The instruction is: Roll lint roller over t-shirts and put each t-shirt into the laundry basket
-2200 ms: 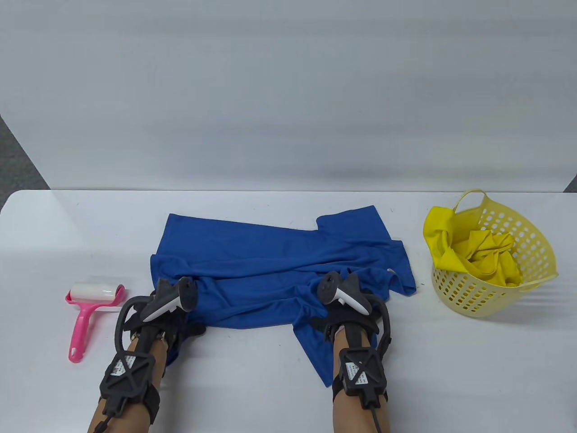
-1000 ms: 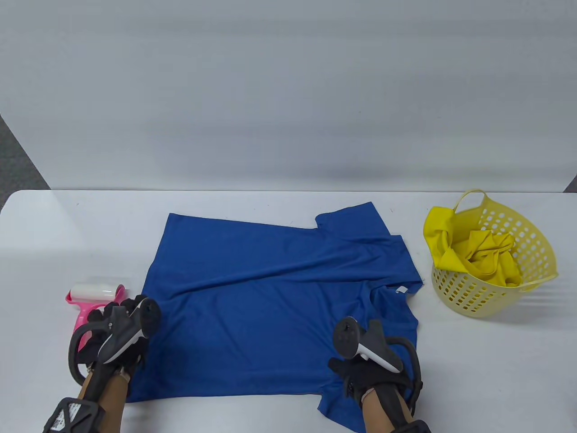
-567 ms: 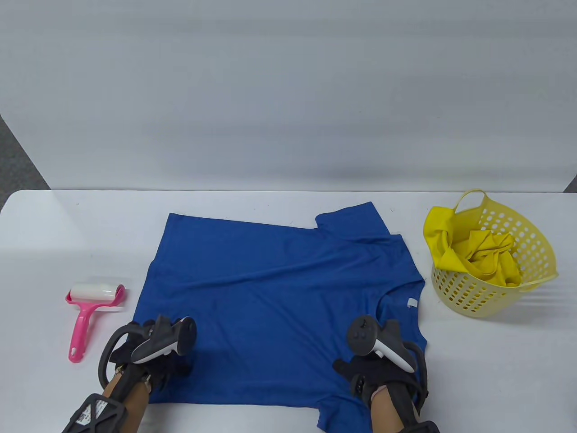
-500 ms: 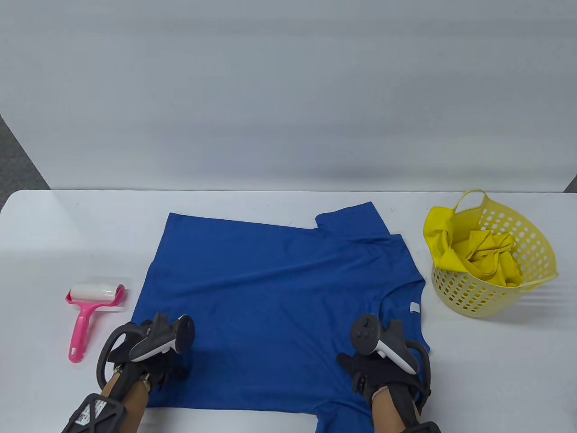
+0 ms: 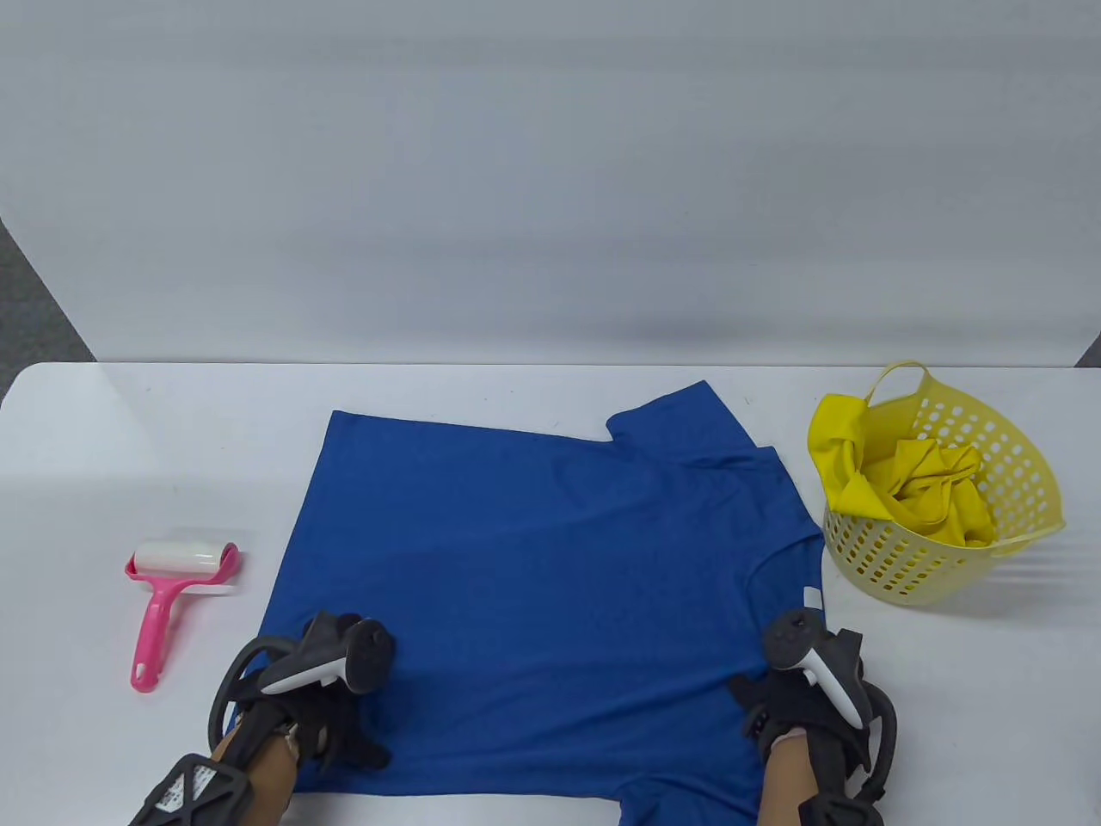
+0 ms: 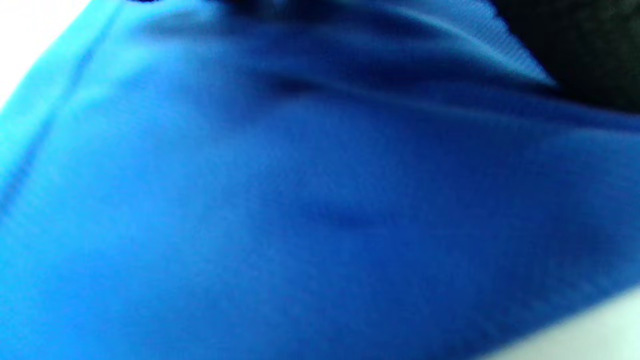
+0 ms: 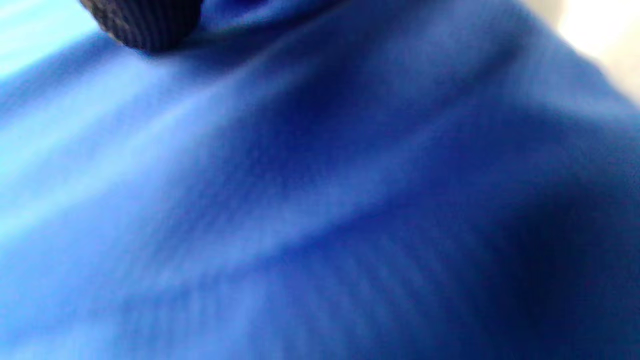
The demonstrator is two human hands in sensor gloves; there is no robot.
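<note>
Once both hands had dragged it flat, the blue t-shirt lay smooth on the worktop, left hand and right hand resting on it, finger state indiscernible, ready for the lint roller.

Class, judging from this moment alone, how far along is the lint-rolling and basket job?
Done: a yellow t-shirt already sits in the laundry basket. In hand: left hand and right hand rest on the spread blue t-shirt. Left: the lint roller lies untouched; rolling and basketing remain.
</note>
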